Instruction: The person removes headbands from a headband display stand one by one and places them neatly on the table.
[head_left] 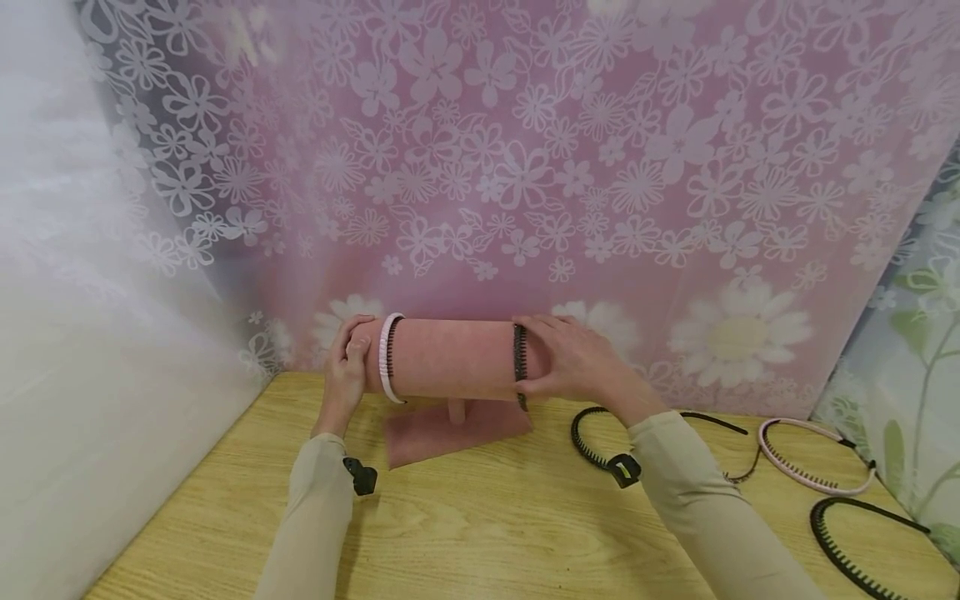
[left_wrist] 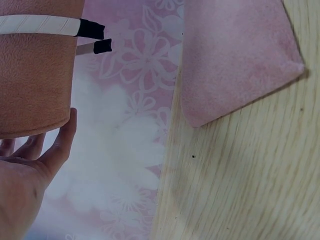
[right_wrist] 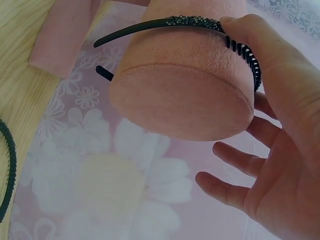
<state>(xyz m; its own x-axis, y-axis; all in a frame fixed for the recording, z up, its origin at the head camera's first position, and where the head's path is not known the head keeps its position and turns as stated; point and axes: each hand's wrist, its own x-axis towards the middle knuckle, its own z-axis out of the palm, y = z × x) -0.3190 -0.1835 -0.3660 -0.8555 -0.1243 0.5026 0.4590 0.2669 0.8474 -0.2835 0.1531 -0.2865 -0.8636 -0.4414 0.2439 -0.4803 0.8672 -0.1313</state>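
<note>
A pink plush headband stand [head_left: 453,358] with a horizontal roll on a short post stands near the back of the table. My left hand [head_left: 343,371] grips the roll's left end, fingers curved about it. Just inward of that hand, a white toothed headband [head_left: 386,358] sits around the roll. Near the right end is a black headband [right_wrist: 195,21] with small glittering stones and comb teeth. My right hand [head_left: 581,362] holds this headband against the roll, thumb on its front. The other fingers spread past the roll's end in the right wrist view.
On the wooden table [head_left: 480,517], to the right, lie a black headband [head_left: 581,442], a pink headband [head_left: 795,475] and another dark headband [head_left: 832,546]. A thin dark band shows partly behind the right sleeve. A flowered curtain [head_left: 525,167] hangs close behind the stand.
</note>
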